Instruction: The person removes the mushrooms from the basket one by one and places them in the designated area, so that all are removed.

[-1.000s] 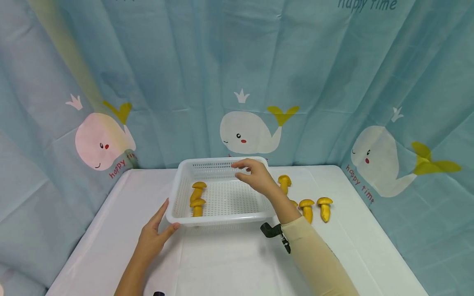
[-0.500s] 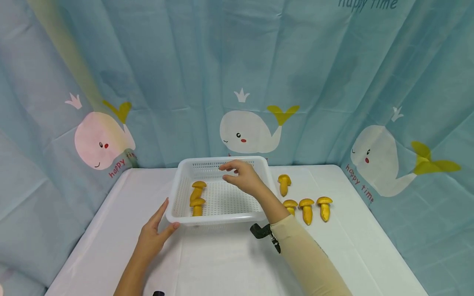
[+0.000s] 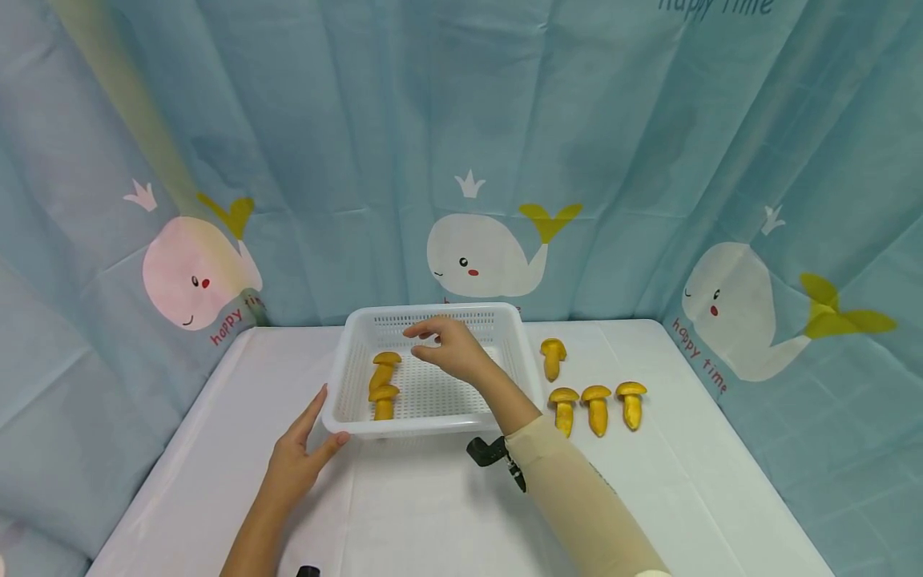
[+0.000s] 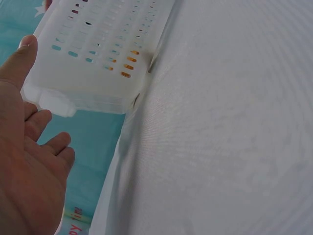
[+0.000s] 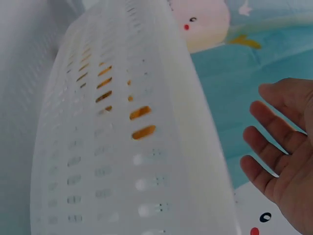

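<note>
2 yellow mushrooms [image 3: 384,394] in white basket [image 3: 425,425], L side, on desk [image 3: 404,513]. R hand [image 3: 453,350] over basket, empty, fingers loosely curved, thumb apart; L hand [image 3: 294,465] at near-L corner, fingers spread wide. 4 other mushrooms [image 3: 597,409] R of basket.

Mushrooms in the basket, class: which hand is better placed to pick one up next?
Probably the right hand: it is empty, above the basket, near the two mushrooms. The left hand is at the basket's near left corner.
</note>
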Available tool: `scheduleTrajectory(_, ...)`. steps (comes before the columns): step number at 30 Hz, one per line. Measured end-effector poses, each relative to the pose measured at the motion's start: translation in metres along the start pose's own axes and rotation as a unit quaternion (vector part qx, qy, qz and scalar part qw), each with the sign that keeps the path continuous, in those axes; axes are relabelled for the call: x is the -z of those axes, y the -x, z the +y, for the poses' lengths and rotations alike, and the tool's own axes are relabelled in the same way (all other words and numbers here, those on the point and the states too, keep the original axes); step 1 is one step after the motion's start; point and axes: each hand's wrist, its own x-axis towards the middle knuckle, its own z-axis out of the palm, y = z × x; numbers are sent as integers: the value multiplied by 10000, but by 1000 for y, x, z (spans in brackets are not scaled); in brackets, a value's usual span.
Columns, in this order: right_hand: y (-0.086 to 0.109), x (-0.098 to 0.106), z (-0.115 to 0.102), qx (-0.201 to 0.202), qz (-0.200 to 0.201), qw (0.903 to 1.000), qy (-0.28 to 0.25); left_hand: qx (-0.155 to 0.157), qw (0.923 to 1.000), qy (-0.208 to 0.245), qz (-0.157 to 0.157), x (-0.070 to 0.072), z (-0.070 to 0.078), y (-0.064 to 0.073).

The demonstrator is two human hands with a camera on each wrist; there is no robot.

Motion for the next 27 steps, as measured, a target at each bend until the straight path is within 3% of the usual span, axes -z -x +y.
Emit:
scheduleTrajectory(21,-26,-44,1,-105,-408,9991,55,-160,9998,72,28,-1,1,0)
scheduleTrajectory(27,-28,-54,7,-318,-586,9978,-3,-197,9998,86,25,0,0,0)
